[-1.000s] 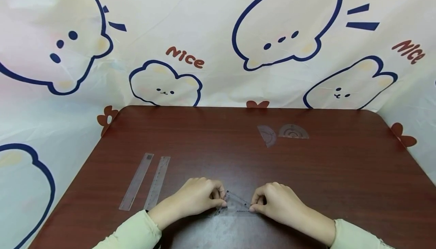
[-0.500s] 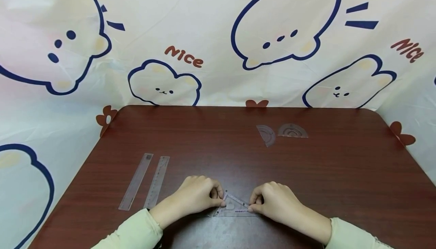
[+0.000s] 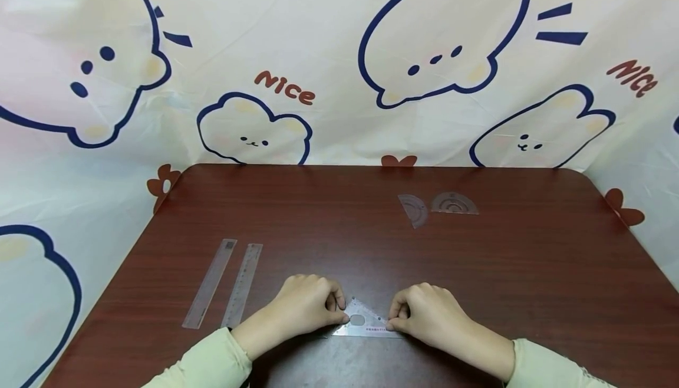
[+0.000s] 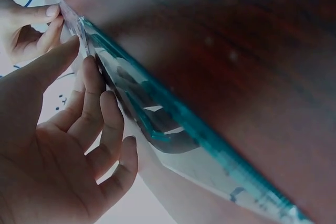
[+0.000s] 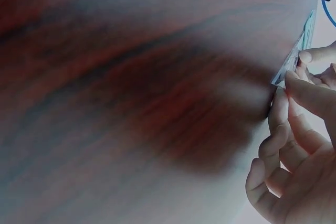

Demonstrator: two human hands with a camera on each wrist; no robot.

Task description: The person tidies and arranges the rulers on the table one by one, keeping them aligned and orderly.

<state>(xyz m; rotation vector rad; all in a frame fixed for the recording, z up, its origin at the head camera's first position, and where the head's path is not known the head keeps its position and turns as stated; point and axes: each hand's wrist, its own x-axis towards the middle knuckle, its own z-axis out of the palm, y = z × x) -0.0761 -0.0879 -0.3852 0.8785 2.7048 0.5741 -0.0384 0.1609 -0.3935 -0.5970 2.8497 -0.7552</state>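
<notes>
Both hands hold a clear set square [image 3: 370,317] with an oval hole, near the front of the table. The left hand [image 3: 310,305] pinches its left side between thumb and fingertip. At the opposite side, the right hand [image 3: 431,312] pinches a corner the same way. In the left wrist view, the left hand [image 4: 68,129] has its other fingers loosely bent, and a clear plate [image 4: 220,177] with a teal edge and an opening runs beside them. The right hand [image 5: 299,145] shows thumb and forefinger at the set square's tip [image 5: 283,72].
Two clear straight rulers, one outer [image 3: 209,285] and one inner [image 3: 242,285], lie to the left. Two clear protractors, one turned on its side [image 3: 415,211] and one upright [image 3: 454,204], lie at the back. A patterned cloth [image 3: 339,81] rises behind the brown table [image 3: 530,246].
The set square's face has turned paler and shinier, its oval hole now showing plainly, as if tilted slightly. Both hands keep their pinch and have barely moved.
</notes>
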